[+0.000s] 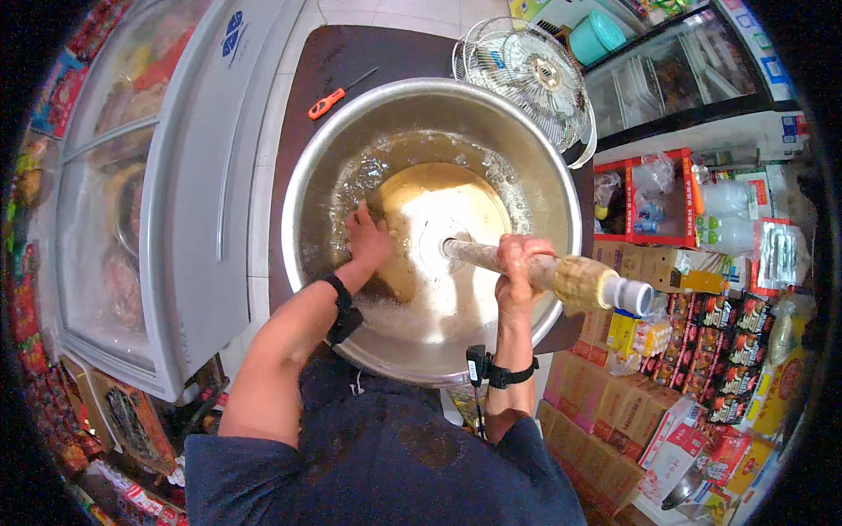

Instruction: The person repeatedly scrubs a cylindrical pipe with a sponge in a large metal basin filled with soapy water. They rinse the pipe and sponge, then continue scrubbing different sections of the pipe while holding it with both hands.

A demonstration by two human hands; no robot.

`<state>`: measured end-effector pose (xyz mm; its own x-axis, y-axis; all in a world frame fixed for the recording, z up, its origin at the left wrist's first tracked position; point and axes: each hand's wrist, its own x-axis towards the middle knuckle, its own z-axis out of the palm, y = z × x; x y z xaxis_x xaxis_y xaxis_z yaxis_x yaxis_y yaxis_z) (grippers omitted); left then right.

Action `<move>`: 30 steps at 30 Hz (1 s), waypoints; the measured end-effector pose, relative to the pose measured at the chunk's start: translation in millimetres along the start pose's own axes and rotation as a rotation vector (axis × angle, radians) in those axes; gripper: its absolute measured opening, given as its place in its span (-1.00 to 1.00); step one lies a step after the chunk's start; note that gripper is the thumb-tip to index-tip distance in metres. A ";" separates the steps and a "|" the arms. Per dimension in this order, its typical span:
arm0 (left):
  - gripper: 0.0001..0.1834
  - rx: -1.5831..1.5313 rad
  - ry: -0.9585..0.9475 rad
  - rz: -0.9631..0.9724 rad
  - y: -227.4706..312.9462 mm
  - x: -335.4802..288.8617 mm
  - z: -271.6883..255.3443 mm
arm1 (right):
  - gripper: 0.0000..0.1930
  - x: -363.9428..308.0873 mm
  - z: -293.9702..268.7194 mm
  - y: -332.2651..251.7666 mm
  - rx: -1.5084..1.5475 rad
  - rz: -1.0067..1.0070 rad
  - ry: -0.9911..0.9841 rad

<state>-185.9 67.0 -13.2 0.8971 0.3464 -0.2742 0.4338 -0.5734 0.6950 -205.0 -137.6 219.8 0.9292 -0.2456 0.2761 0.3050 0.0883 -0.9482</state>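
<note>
At frame centre, the left hand [367, 238] presses flat, fingers spread, inside the foamy steel basin [561, 188]. The right hand [517, 272] keeps a closed grip round the upright pipe [491, 257], forearm rising from below.

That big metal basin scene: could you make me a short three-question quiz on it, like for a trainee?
1. True or false: the left hand is down inside the metal basin.
2. What does the right hand grip? A) the pole B) the orange screwdriver C) the fan
3. Fill in: the screwdriver lies on the dark ____.

Key: 1 true; 2 A; 3 table.
</note>
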 end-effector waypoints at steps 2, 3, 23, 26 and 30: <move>-0.19 -0.135 -0.004 -0.045 -5.8 10.1 -9.6 | -0.69 -1.1 -7.1 -6.8 0.182 0.025 0.056; -0.22 -0.147 -0.002 -0.045 -8.6 11.7 -14.7 | -0.70 -1.3 -10.7 -11.1 0.198 -0.008 -0.012; -0.39 0.469 -0.506 0.697 121.3 83.5 -44.5 | -0.71 -15.2 -3.5 -36.5 0.194 -0.139 -0.094; -0.38 0.497 -0.491 0.747 82.1 70.6 -78.7 | -0.72 -21.4 -6.4 -37.6 0.143 -0.126 -0.125; -0.32 0.547 -0.388 0.885 75.7 80.0 -66.2 | -0.76 -22.3 -11.1 -38.0 0.153 -0.084 -0.253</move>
<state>-86.9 100.5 61.5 0.8324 -0.5481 -0.0820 -0.4801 -0.7871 0.3873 -239.6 -146.2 247.9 0.9158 -0.0119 0.4014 0.3934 0.2270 -0.8909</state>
